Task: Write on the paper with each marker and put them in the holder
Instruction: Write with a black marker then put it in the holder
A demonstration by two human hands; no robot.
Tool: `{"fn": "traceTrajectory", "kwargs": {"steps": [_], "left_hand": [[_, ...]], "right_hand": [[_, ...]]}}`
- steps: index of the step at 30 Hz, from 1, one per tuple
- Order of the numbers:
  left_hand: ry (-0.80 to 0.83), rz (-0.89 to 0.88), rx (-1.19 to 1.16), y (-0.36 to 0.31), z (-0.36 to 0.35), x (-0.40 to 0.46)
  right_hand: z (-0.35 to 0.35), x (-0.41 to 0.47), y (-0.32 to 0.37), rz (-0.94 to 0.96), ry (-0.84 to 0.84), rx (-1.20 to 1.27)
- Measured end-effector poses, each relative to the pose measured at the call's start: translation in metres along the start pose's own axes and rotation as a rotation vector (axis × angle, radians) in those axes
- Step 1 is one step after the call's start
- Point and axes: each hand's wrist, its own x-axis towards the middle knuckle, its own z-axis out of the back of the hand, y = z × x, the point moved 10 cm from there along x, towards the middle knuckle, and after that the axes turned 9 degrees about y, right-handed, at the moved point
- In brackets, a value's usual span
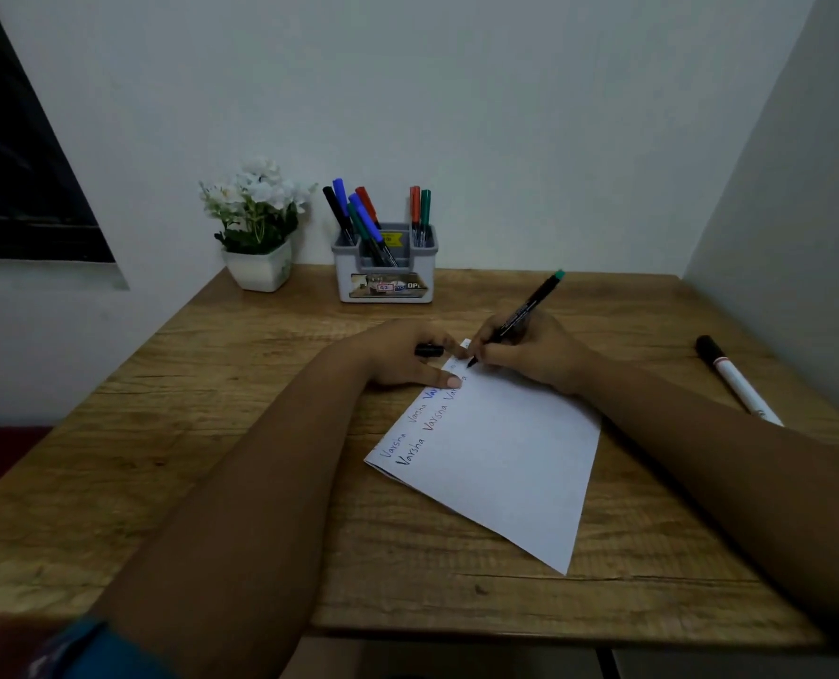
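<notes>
A white-barrelled marker (736,379) lies at the worktop's (211,433) right edge; a flower pot (259,267) flanks the holder (385,269) — seven markers inside. The right hand (525,352) pinches a black marker (517,316) tip-down on the paper (505,458); the left hand (407,357) pins the sheet, seemingly gripping a cap (428,350).

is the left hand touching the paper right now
Touching. In the head view the left hand lies across the upper left edge of the paper, its thumb tip pressed flat on the sheet, with a black cap held between its fingers.
</notes>
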Motion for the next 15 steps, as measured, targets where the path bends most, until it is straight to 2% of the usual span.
{"fn": "traceTrajectory", "kwargs": {"steps": [8, 15], "left_hand": [[0.012, 0.010, -0.010, 0.0001, -0.0006, -0.0010], [0.020, 0.013, -0.029, -0.0014, -0.0008, -0.0024]], "right_hand": [[-0.0023, 0.0006, -0.0024, -0.028, 0.013, -0.135], [-0.0017, 0.0003, -0.0045, -0.043, 0.002, -0.080]]}}
